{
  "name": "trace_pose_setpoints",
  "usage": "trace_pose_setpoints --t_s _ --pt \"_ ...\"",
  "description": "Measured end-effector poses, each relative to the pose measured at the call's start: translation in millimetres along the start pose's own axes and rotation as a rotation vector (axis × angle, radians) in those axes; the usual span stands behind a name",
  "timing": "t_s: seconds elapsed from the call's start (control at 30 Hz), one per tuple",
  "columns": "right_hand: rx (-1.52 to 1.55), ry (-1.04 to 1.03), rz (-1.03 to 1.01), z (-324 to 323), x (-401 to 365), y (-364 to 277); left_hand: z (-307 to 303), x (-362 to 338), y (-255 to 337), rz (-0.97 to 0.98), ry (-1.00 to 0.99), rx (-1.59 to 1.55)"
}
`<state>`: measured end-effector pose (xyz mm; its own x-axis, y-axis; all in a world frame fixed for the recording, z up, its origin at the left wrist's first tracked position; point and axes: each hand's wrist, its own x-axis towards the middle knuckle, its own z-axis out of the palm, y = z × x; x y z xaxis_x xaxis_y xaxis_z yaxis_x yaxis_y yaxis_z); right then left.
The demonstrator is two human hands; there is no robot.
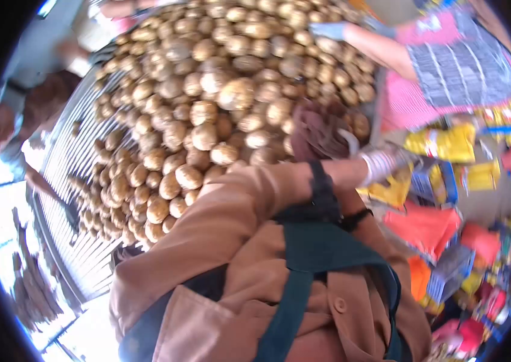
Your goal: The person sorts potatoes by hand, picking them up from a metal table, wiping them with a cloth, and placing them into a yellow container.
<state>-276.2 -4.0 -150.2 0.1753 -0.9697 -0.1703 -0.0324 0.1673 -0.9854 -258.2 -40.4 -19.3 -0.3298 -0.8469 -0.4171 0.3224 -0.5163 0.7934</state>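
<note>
My left arm, in a brown sleeve, reaches across my body to the right, over my other arm. My left hand (395, 161), in a glove with a white striped cuff, is blurred beside the yellow bags, its fingers smeared. My right arm, with a black bracelet at the wrist, passes beneath it. At its far end my right hand (319, 130) appears as a bunched maroon glove against the potatoes (204, 136), its fingers not distinct. I cannot tell whether it grips a potato. The dusty brown potatoes lie heaped in front of me.
A ribbed metal surface (65, 163) carries the heap. Another person's blue-gloved hand (328, 30) touches the potatoes at the top right. More people stand at the left. Yellow bags (442, 143), red bags (424, 229) and a blue crate (450, 271) lie at the right.
</note>
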Motion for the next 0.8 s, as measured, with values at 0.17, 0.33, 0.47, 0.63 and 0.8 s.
trace_pose_setpoints --t_s 0.17,0.33,0.47,0.63,0.8 --pt "-0.023 -0.147 -0.139 -21 13 5 -30 -57 26 0.379 0.157 0.343" --pt "0.116 -0.231 -0.162 -25 14 -30 -149 -134 53 0.688 0.772 1.03" --pt "0.29 -0.18 0.107 -27 28 -44 -223 -170 55 0.116 0.922 1.877" --pt "0.615 -0.119 0.206 -30 60 -85 -253 -158 52 -0.078 0.748 2.079" --pt "0.613 -0.05 0.134 -35 78 -99 -231 -189 62 0.199 0.949 1.613"
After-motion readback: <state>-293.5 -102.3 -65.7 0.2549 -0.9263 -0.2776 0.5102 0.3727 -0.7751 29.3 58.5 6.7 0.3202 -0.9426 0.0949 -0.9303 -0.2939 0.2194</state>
